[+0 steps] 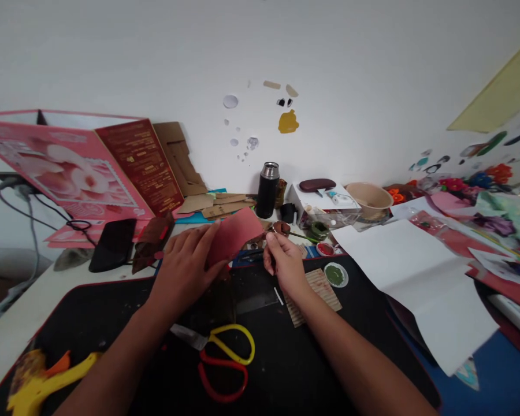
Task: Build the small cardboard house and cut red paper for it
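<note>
My left hand is closed on a piece of pinkish-red paper, thumb in front and fingers behind its left side. The sheet is tilted up above the black mat. Close to the paper's right corner, my right hand is closed in a pinch; what it holds, if anything, is too small to make out. Below the hands lie scissors with one yellow and one red handle. Beside my right wrist are a piece of corrugated cardboard and a small lid of green paint.
A yellow glue gun lies front left. Behind stand a pink box, a black flask and a beige bowl. A phone lies at left. White paper and colourful scraps cover the right side.
</note>
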### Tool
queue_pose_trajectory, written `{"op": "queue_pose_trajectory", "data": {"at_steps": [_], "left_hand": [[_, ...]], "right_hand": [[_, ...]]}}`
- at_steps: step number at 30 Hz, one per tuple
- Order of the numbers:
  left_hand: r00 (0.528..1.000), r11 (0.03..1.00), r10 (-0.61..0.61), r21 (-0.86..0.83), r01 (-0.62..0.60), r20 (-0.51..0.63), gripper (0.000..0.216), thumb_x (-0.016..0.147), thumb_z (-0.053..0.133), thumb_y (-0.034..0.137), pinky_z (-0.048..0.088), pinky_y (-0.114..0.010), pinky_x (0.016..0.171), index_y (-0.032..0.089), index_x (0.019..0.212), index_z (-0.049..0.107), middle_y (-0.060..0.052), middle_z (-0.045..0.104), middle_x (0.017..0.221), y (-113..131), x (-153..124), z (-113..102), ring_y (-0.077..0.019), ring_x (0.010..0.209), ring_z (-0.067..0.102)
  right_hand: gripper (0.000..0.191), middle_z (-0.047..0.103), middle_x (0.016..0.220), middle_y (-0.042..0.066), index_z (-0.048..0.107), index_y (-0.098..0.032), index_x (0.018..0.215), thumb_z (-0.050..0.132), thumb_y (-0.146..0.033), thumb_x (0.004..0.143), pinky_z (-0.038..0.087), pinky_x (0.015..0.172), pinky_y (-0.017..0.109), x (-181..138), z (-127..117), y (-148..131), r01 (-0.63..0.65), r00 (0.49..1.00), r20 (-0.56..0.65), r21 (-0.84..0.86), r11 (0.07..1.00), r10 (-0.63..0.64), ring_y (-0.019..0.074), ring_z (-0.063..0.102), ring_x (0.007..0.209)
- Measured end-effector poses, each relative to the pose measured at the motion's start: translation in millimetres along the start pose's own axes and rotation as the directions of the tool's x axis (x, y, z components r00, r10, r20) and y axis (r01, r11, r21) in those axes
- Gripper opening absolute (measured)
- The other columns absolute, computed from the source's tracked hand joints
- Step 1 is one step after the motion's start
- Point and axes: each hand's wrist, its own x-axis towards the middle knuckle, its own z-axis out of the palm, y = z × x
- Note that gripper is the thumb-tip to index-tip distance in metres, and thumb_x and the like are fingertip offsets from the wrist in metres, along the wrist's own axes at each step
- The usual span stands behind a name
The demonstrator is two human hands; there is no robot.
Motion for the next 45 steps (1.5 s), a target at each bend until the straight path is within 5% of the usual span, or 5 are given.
{"op": "queue_pose_trajectory", "data": {"at_steps": [18,25,36,41,45], "left_hand": [[0.994,0.996,0.079,0.035,-0.077,-0.081,0.070,0.096,0.066,0.042,0.042,-0.051,0.107,0.018,0.156,0.038,-0.020,0.062,0.139,12,-16,-6,-0.0389,0.126,0.058],[0.996,0.999,0.046,0.003,-0.046,-0.071,0.073,0.096,0.067,0.043,0.042,-0.051,0.108,0.018,0.157,0.037,-0.019,0.062,0.140,13,-20,-5,-0.0380,0.127,0.058],[0.997,0.993,0.039,-0.106,-0.046,-0.063,0.083,0.089,0.070,0.057,0.040,-0.055,0.111,0.020,0.157,0.040,-0.019,0.061,0.144,20,-22,-11,-0.0404,0.132,0.055],[0.978,0.888,-0.193,-0.440,0.137,-0.084,0.068,0.096,0.059,0.057,0.045,-0.048,0.110,0.021,0.153,0.047,-0.015,0.065,0.140,3,-19,-15,-0.0325,0.127,0.060],[0.910,0.686,-0.407,-0.632,0.362,0.080,0.048,0.099,0.052,0.056,0.049,-0.041,0.104,0.020,0.122,0.072,-0.011,0.075,0.122,-14,-14,-15,-0.0285,0.115,0.067]], "right_hand": [[0.046,0.050,0.050,-0.006,0.055,-0.021,0.069,0.067,-0.056,0.095,0.024,0.035,0.020,-16,-7,7,0.039,0.999,-0.006,0.071,0.997,-0.038,0.0066,0.039,0.038],[0.038,0.050,0.050,-0.009,0.067,-0.019,0.092,0.074,-0.056,0.088,0.023,0.034,0.020,-22,-1,6,-0.003,0.998,0.060,0.092,0.996,-0.002,0.0068,0.037,0.036],[0.037,0.048,0.051,-0.008,0.060,-0.021,0.076,0.075,-0.053,0.086,0.022,0.035,0.021,-22,-1,9,0.002,1.000,0.013,0.121,0.993,-0.004,0.0068,0.035,0.038],[0.036,0.048,0.049,-0.008,0.062,-0.020,0.078,0.076,-0.053,0.086,0.023,0.035,0.020,-18,-7,8,0.041,0.999,-0.014,0.091,0.995,-0.040,0.0065,0.036,0.038],[0.036,0.049,0.048,-0.008,0.065,-0.019,0.082,0.074,-0.053,0.087,0.025,0.035,0.019,-18,-8,5,0.054,0.998,0.031,0.024,0.998,-0.055,0.0067,0.038,0.037]]}}
